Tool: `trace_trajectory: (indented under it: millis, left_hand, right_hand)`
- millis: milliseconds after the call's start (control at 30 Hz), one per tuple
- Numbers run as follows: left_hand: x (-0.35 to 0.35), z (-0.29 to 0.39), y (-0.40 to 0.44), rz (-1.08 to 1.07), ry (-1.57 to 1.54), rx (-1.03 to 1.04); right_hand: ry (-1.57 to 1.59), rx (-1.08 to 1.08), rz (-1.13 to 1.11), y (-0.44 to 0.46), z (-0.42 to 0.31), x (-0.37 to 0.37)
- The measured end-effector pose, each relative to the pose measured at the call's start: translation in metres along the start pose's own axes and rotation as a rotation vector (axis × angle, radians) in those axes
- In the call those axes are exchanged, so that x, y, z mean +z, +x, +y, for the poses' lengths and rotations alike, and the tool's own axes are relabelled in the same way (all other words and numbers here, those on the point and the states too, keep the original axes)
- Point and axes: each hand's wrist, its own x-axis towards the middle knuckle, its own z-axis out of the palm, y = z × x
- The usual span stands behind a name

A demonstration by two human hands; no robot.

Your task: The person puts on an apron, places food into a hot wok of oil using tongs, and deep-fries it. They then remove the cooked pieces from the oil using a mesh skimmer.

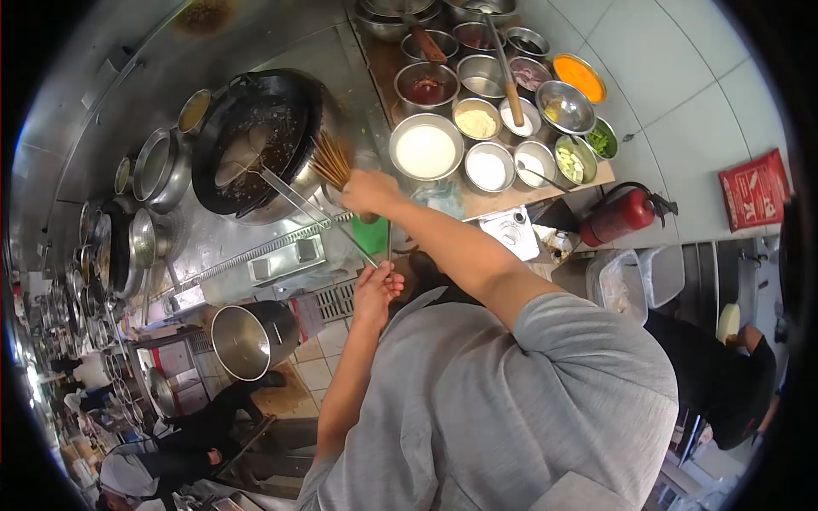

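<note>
A dark wok (pixel 221 194) sits on the steel range, with the round head of a long-handled ladle (pixel 236 163) in it. Fingers curled, my left hand (pixel 372 294) grips the end of the ladle's handle, close to my body. My right hand (pixel 369 192) is closed around a bamboo wok brush (pixel 329 162), whose splayed bristles point up beside the wok's right edge. Its motion slightly blurs the bristles. Dark spots and a wet sheen show inside the wok; what they are I cannot make out.
Several steel bowls of ingredients, including a white liquid (pixel 426 152) and an orange one (pixel 579 78), crowd the board at right. A fire extinguisher (pixel 618 217) stands below them. On the left are pans (pixel 156 166) and a large pot (pixel 247 342). Other people (pixel 720 375) are nearby.
</note>
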Motion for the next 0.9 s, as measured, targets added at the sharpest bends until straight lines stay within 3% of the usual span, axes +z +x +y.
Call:
trace_trajectory:
  millis: [167, 333, 400, 633, 733, 900]
  left_hand:
    - [-0.012, -0.007, 0.008, -0.082, -0.091, 0.034]
    - [-0.011, -0.008, 0.038, -0.168, -0.180, 0.010]
    - [-0.014, -0.013, 0.055, -0.173, -0.195, 0.033]
    - [-0.016, -0.024, 0.093, -0.048, -0.105, -0.038]
    - [-0.017, -0.026, 0.099, 0.056, -0.073, -0.047]
    - [-0.014, -0.036, 0.103, 0.175, -0.083, 0.003]
  right_hand:
    - [0.023, -0.036, 0.148, -0.061, -0.015, -0.042]
    - [0.128, -0.327, 0.469, -0.125, 0.036, -0.043]
    - [0.120, -0.281, 0.455, -0.151, 0.064, -0.049]
    - [0.451, 0.002, 0.889, -0.246, 0.174, -0.115]
    - [0.361, 0.087, 1.138, -0.257, 0.257, -0.143]
    - [0.498, 0.293, 1.305, -0.262, 0.372, -0.184]
